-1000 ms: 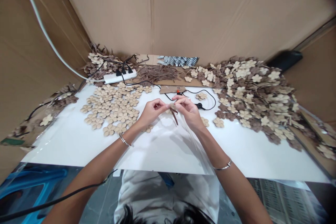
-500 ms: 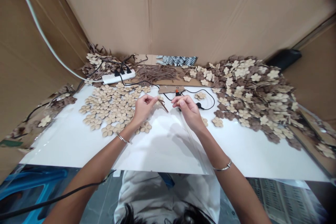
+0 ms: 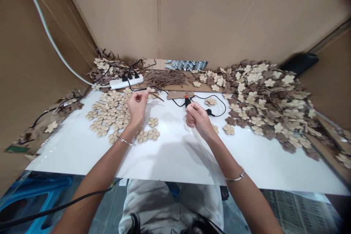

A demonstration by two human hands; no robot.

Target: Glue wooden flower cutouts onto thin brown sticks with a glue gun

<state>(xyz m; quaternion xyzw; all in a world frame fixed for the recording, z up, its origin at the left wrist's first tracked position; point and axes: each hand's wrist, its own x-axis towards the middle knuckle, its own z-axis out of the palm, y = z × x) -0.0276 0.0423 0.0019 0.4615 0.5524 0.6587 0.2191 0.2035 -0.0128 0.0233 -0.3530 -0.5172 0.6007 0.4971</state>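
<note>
My left hand [image 3: 137, 106] is raised over the spread of pale flower cut-outs [image 3: 111, 111] and pinches a small flower piece with a brown stem [image 3: 153, 94]. My right hand [image 3: 196, 116] hovers over the white table [image 3: 175, 153] with its fingers curled together near the orange tip of a glue gun [image 3: 187, 101]; what they hold, if anything, is too small to make out.
A big heap of brown and cream flowers [image 3: 263, 95] fills the right side. A bundle of brown stems [image 3: 164, 78] and a white power strip [image 3: 126, 81] lie at the back. Black cables [image 3: 216, 100] cross the table. Cardboard walls [image 3: 208, 11] close in the space.
My left hand has carried the flower-and-stem piece away from my right hand, to the left and toward the back. My right hand stayed in the middle and curled closed.
</note>
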